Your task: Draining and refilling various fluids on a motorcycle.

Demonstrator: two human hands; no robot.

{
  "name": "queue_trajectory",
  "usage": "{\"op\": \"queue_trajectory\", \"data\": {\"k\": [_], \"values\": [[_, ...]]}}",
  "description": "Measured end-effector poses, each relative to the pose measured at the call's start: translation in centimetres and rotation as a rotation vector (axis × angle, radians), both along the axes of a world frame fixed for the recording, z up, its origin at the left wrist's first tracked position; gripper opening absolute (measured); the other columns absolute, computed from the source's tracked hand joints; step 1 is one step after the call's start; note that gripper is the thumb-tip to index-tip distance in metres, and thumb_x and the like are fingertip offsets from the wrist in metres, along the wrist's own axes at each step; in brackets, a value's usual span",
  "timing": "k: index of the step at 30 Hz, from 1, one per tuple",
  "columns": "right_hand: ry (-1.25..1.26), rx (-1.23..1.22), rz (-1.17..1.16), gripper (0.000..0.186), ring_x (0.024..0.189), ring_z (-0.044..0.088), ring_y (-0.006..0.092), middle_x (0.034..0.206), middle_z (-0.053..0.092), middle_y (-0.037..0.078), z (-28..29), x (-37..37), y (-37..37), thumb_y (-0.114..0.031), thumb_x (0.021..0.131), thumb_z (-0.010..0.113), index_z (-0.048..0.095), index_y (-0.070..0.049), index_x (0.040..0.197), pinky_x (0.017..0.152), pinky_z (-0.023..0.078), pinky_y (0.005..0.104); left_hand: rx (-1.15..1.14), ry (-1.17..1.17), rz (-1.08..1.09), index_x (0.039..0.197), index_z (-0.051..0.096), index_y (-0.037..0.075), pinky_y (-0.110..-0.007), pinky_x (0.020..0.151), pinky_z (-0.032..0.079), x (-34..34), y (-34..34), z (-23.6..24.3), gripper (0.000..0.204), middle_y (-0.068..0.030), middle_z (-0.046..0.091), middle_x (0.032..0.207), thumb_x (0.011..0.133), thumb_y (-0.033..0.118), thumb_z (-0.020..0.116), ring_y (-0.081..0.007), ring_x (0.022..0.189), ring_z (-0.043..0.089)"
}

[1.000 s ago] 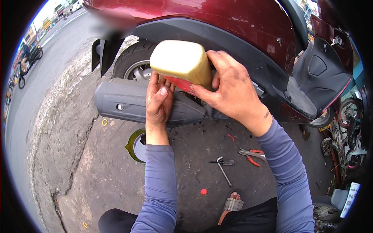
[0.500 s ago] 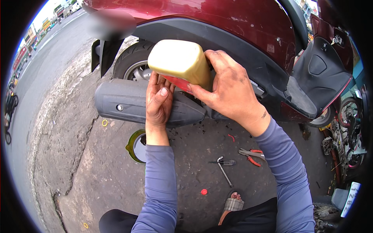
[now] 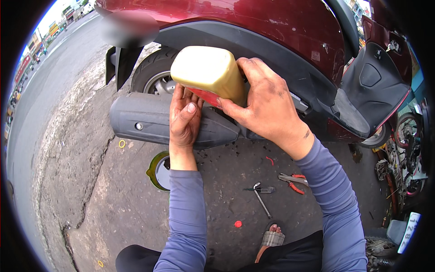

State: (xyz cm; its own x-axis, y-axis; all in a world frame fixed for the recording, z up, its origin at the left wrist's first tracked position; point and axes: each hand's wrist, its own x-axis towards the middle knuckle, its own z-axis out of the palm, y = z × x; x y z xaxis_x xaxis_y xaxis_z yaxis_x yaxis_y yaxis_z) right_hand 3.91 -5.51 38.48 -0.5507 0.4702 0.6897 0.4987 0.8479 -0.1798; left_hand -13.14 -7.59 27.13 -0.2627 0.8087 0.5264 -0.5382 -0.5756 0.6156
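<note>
A: In the head view, where is the bottle?
B: The yellow plastic bottle (image 3: 206, 68) is tilted in mid-air, pale base up, in front of the dark red scooter (image 3: 272, 27), above the black muffler cover (image 3: 156, 120). Its neck is hidden.

A: And the right hand (image 3: 269, 104)?
B: It pinches the bottle from the right, thumb against the red label (image 3: 203, 96), the other fingers along the far side.

A: The left hand (image 3: 183, 120)?
B: Just below the bottle, palm turned up, thumb apart. Its fingertips go behind the bottle, so I cannot tell whether they press on it.

A: What is on the ground?
B: To the left, a green spouted pan (image 3: 151, 172), partly covered by the left forearm. Between the forearms lie a screwdriver (image 3: 267, 190), a socket wrench (image 3: 263, 205) touching or crossing it, I cannot tell which, and a red cap (image 3: 238, 224) nearer. Red-handled pliers (image 3: 296, 189) lie just left of the right forearm. A yellow ring (image 3: 122, 143) sits left of the pan.
</note>
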Motion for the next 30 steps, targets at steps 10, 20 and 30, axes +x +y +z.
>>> {"op": "queue_trajectory", "data": {"k": [10, 20, 30], "values": [[-0.038, 0.035, 0.000, 0.059, 0.083, 0.066, 0.0369, 0.101, 0.061, 0.021, -0.34, -0.06, 0.22, -0.025, 0.072, 0.077, 0.054, 0.010, 0.115, 0.071, 0.056, 0.0418, -0.002, 0.023, -0.012, 0.151, 0.024, 0.002, -0.040, 0.115, 0.029, -0.37, 0.04, -0.35, 0.092, -0.0154, 0.041, 0.146, 0.080, 0.038, 0.071, -0.0272, 0.135, 0.042], [-0.028, -0.005, 0.005, 0.058, 0.084, 0.066, 0.0381, 0.098, 0.061, 0.022, 0.09, 0.11, 0.10, -0.023, 0.072, 0.077, 0.054, 0.011, 0.113, 0.073, 0.055, 0.0424, 0.038, 0.014, -0.033, 0.152, 0.023, 0.004, -0.041, 0.115, 0.029, -0.32, 0.18, -0.23, 0.091, -0.0149, 0.039, 0.148, 0.082, 0.044, 0.065, -0.0277, 0.136, 0.040], [-0.051, -0.029, -0.019, 0.060, 0.088, 0.065, 0.0380, 0.100, 0.061, 0.023, 0.34, 0.31, -0.17, -0.023, 0.073, 0.077, 0.054, 0.011, 0.115, 0.075, 0.055, 0.0419, 0.042, -0.040, -0.058, 0.150, 0.023, -0.001, -0.040, 0.116, 0.025, -0.10, -0.08, 0.01, 0.091, -0.0175, 0.037, 0.148, 0.083, 0.041, 0.066, -0.0279, 0.137, 0.039]]}}
